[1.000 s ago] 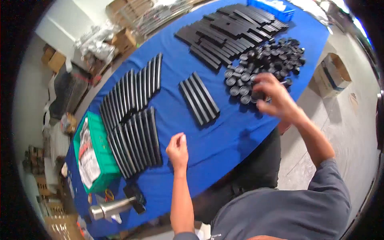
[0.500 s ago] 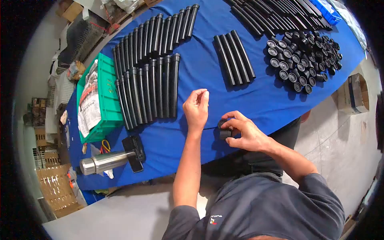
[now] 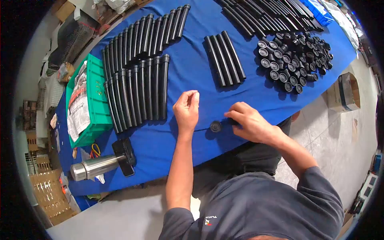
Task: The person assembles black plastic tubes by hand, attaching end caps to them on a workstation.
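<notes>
My left hand [image 3: 187, 111] is raised over the blue cloth, thumb and fingertips pinched together. Whatever may be between those fingertips is too small to make out. To its right, my right hand [image 3: 251, 123] curls its fingers round a black end cap [image 3: 233, 121], mostly hidden beneath them. Between the two hands another black end cap [image 3: 215, 127] lies on the cloth with its ringed round face up. Beyond the hands are several plain black tubes [image 3: 225, 58] side by side.
Capped black tubes [image 3: 136, 86] lie in two rows at left, beside a green crate [image 3: 98, 100]. A steel flask [image 3: 94, 167] and a black phone-like device [image 3: 124, 157] are near the front edge. Loose caps [image 3: 296, 60] and thinner black rods [image 3: 268, 18] cover the far right.
My right hand has drawn back slightly to the right from the near cap, which now lies uncovered on the cloth. The left hand keeps its pinch. The whole view has shifted a little.
</notes>
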The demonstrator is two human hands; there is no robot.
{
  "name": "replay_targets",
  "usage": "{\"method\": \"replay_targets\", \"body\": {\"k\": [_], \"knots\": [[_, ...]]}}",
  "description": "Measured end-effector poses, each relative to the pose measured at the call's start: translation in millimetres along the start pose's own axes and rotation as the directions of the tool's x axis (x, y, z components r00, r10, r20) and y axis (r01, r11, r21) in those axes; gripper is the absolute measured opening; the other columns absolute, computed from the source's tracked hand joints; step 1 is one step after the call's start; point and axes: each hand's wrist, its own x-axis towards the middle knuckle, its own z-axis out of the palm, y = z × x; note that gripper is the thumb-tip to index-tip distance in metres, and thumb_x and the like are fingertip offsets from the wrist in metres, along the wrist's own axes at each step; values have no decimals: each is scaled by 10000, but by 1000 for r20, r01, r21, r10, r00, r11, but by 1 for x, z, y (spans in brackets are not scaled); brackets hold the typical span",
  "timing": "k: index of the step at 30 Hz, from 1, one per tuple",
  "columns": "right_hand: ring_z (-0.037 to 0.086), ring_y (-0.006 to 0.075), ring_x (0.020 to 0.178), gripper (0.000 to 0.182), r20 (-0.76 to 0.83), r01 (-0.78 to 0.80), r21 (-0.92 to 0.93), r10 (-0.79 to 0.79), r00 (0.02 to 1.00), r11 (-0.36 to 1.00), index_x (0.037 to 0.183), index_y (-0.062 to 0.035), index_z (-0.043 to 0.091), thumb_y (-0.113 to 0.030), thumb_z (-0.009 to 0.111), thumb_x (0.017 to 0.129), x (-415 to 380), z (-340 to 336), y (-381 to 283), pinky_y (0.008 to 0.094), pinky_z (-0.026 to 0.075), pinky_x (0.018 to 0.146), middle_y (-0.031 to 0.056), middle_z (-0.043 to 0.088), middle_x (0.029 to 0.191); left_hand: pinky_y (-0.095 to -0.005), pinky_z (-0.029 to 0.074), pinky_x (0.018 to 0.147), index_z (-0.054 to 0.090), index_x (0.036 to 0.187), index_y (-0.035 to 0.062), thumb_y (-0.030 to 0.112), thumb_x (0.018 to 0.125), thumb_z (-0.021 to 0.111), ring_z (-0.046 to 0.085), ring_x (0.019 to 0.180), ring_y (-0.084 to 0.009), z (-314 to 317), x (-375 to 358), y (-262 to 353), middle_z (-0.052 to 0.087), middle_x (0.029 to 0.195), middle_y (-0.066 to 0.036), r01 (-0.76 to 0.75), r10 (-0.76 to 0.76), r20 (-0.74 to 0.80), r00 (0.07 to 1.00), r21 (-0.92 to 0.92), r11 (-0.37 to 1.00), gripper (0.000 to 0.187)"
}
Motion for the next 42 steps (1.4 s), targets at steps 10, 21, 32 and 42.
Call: {"method": "replay_targets", "body": {"k": [10,21,32,42], "knots": [[574,426,1150,720,-26,49,-131,-52,998,990,1415,18,459,-58,690,737,-2,-9,-4,471,519,956,255,560,1209,-203,435,540,700,1049,19,118,990,660,551,623,-53,-3,-1,-7,635,795,0,21,-19,35,999,-45,999,122],[574,433,1133,540,-597,-634,-434,323,735,640,1265,-42,518,-219,757,814,-17,-226,193,492,500,974,247,556,1192,-212,456,568,701,992,-16,97,980,667,547,635,-49,1,1,4,630,775,6,85,-85,9,996,-12,996,118],[564,409,1145,213,-610,-697,-532,354,709,480,1123,-40,560,-51,530,912,-6,-208,222,470,550,907,232,517,1173,-213,468,561,703,1007,-20,81,974,670,559,619,-51,2,0,5,641,774,-4,130,-130,2,992,-59,990,112],[566,422,1141,291,-623,-690,-510,333,708,513,1172,-123,564,-45,547,892,-11,-205,227,503,558,864,214,517,1176,-217,467,556,705,996,-26,91,969,678,567,611,-55,0,0,4,645,760,-8,84,-84,-1,996,-42,996,123]]}}
